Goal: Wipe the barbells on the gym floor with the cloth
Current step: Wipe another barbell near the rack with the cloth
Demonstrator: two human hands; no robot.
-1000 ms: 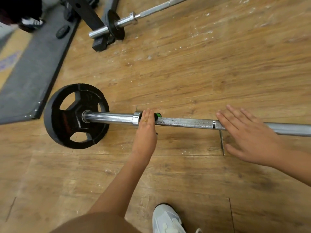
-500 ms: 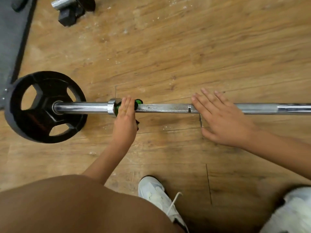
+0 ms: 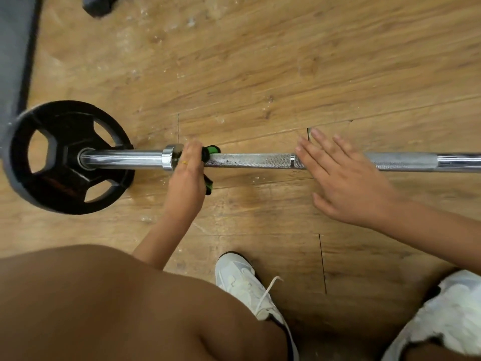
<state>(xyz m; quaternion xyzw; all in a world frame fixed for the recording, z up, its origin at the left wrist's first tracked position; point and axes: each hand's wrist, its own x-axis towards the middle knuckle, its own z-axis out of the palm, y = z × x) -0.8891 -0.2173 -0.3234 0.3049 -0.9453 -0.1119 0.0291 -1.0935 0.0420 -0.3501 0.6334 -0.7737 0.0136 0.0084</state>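
Cloth [image 3: 211,152] gripped on barbell [image 3: 255,160] by left hand [image 3: 188,173].

Left hand [image 3: 186,169] gripping barbell [image 3: 255,160], right hand [image 3: 346,183] flat

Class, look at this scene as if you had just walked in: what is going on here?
A person crouches over a barbell lying on a wooden gym floor. The left hand grips the bar beside its collar, with a green and black cloth wrapped round the shaft. The right hand rests flat and open across the bar further along. A black weight plate sits on the left end.
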